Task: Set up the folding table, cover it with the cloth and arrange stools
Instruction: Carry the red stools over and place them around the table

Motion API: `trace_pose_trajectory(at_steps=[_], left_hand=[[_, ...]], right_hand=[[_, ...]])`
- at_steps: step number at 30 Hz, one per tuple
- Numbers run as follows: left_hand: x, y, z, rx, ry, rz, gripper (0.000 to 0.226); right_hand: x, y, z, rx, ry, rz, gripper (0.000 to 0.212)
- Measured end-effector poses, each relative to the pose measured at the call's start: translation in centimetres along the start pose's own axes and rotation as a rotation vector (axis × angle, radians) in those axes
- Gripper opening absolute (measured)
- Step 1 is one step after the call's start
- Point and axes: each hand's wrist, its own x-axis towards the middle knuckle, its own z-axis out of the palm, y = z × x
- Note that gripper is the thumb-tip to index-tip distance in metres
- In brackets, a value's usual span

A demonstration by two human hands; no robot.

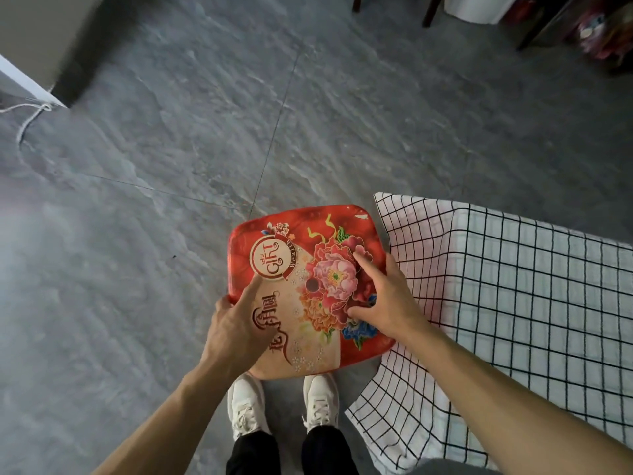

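Beside the checked cloth (pixel 513 303), left hand (pixel 233 323) and right hand (pixel 387 296) rest spread and ungripping on the red stool seat (pixel 291 241); press evenly when seating it

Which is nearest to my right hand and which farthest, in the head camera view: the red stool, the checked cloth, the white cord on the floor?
From the right hand:
1. Red stool: directly under it, fingers resting on the flowered seat.
2. Checked cloth: just to its right, draped over the table.
3. White cord: far across the grey floor, at upper left by the wall.
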Motion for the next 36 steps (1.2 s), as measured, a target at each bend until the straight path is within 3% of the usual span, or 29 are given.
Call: trace_pose_trajectory(at_steps=[7,10,13,16,19,26,36], left_hand=[[-0.1,0.6,-1.0,0.123,-0.012,0.039,0.082],[-1.0,1.7,-2.8,0.131,0.034,0.074,0.078],[-3.1,2.8,-5.5,0.116,0.095,0.074,0.08],[-5.7,3.2,-8.9,0.097,0.151,0.049,0.08],[-9.6,3.6,-12.6,0.06,0.234,0.021,0.075],[-21.4,2.7,-18.8,-0.118,0.371,-0.082,0.07],[-37.3,-4.0,-24.5,-0.362,0.609,-0.177,0.074]], right_hand=[[-0.5,-1.4,-0.6,-0.102,0.049,-0.006,0.109],[-1.4,-2.9,-2.3,-0.151,0.09,-0.077,0.093],[-2.7,-5.4,-5.0,-0.288,0.027,-0.168,0.077],[-4.1,-9.0,-8.2,-0.36,-0.031,-0.245,0.072],[-5.9,-13.7,-11.5,-0.319,0.023,-0.371,0.067],[-13.9,-24.3,-15.4,-0.294,0.04,-0.538,0.068],[-27.5,-34.9,-10.4,-0.344,-0.1,-0.734,0.078]])
